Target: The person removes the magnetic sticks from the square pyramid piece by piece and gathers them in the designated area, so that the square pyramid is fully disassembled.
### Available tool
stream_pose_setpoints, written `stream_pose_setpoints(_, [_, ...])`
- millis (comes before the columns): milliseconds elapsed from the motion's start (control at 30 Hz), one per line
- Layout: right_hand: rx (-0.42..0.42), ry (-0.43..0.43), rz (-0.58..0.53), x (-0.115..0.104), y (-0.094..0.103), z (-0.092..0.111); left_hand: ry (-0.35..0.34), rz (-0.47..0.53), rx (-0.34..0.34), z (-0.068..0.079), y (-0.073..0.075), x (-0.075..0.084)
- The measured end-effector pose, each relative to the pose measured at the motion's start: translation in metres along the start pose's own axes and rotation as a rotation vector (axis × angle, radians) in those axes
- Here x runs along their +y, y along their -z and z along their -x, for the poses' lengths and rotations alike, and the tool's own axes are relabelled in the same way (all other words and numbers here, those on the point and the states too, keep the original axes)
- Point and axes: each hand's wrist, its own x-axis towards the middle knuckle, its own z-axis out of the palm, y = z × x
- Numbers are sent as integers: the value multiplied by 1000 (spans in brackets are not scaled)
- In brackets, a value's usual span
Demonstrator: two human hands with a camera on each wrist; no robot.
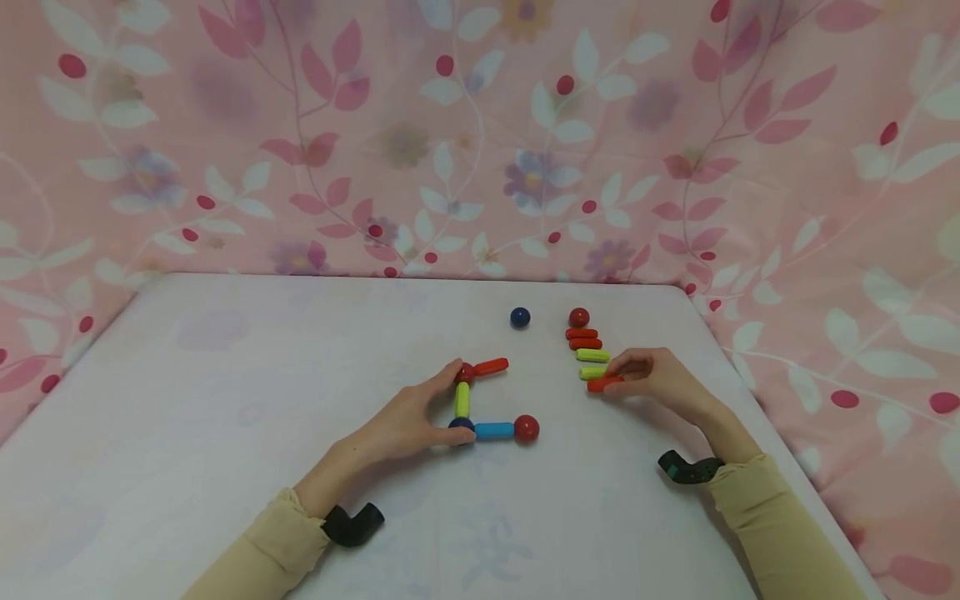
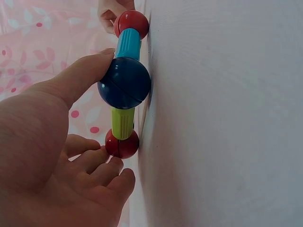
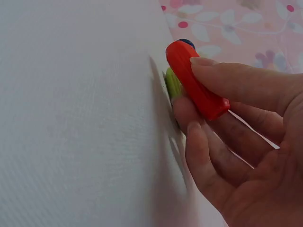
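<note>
My left hand [image 1: 401,423] holds a structure of toy balls and rods, its thumb on the dark blue ball [image 2: 124,83] and its fingertips at a red ball [image 2: 122,143]. A lime-green rod [image 1: 462,401] joins these two balls. From the blue ball a light blue rod [image 1: 493,431] runs right to another red ball [image 1: 527,429]. A red rod [image 1: 492,366] sticks out from the far red ball. On the right, my right hand [image 1: 667,385] pinches a loose red rod [image 3: 195,80] between thumb and fingers, close beside a lime-green rod [image 1: 592,373].
Beyond the right hand lie another lime-green rod [image 1: 592,355] and two red rods [image 1: 583,338] in a column. A loose red ball [image 1: 579,317] and a dark blue ball [image 1: 520,317] sit near the back edge of the white table [image 1: 225,400]. Flowered pink cloth [image 1: 480,142] hangs behind.
</note>
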Motion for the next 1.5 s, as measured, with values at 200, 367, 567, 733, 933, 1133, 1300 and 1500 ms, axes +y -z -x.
stream_pose_setpoints(200, [14, -3, 57, 4, -1, -1, 2, -2, -3, 0, 0, 2])
stream_pose_setpoints(367, [30, 3, 86, 5, -2, -1, 2, -1, -3, 1, 0, 2])
stream_pose_setpoints(567, [54, 17, 109, 3, -5, -1, 2, 1, 0, 1, 0, 2])
stream_pose_setpoints(733, [88, 24, 143, 4, -7, -3, 2, -1, 1, 0, 0, 2])
stream_pose_setpoints(933, [106, 14, 158, 5, -7, -5, 1, -2, 0, 1, 0, 2])
stream_pose_setpoints(1133, [119, 8, 153, 4, -7, -4, -2, -1, 0, 0, 0, 2])
stream_pose_setpoints(1300, [114, 4, 155, 4, -5, -4, -1, -3, -3, 0, 0, 1])
stream_pose_setpoints(1500, [112, 7, 165, 6, -4, -5, 0, -9, -2, 0, 0, 1])
